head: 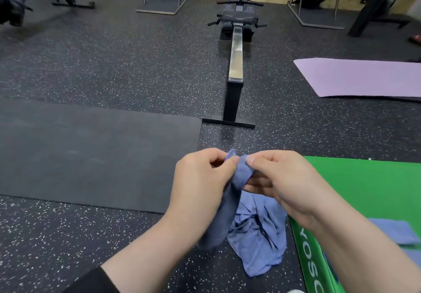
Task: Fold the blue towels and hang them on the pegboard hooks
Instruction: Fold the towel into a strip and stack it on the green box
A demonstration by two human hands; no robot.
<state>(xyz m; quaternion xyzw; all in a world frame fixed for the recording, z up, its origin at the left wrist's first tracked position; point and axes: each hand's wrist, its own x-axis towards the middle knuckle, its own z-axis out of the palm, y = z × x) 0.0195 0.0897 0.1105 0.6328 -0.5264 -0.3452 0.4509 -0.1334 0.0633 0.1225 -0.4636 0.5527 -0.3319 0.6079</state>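
Note:
A blue towel [257,231] hangs crumpled from both my hands, its lower end touching the speckled floor. My left hand [200,183] pinches its top edge between thumb and fingers. Just to the right, my right hand [280,178] pinches the same edge, thumb on top. The two hands almost touch. Another blue towel [394,231] lies flat on the green surface [369,183] at the right, partly hidden by my right forearm. No pegboard or hooks appear in view.
A black mat [91,153] lies on the floor to the left. A rowing machine [235,64] stretches straight ahead. A purple mat [360,78] lies at the right. Stands and exercise bikes line the far wall.

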